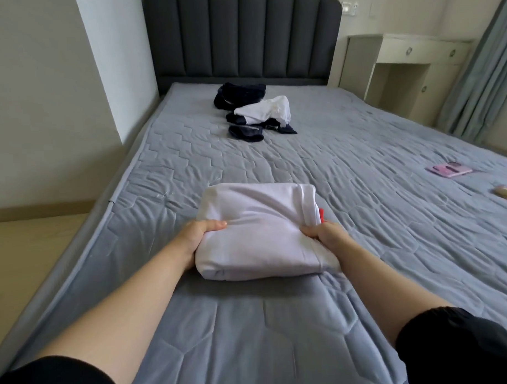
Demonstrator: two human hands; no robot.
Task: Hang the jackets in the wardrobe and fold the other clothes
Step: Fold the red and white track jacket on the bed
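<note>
Left hand [202, 236] and right hand [324, 236] clenched on folded white garment [256, 229], soft, light, floppy, best gripped at both side edges to keep folds

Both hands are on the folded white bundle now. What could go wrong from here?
1. The left hand and right hand pinch only the near corners of the folded white garment, so lifting may let it unfold.
2. The pile of dark and white clothes lies far up the bed; reaching for it may rumple the fold.
</note>
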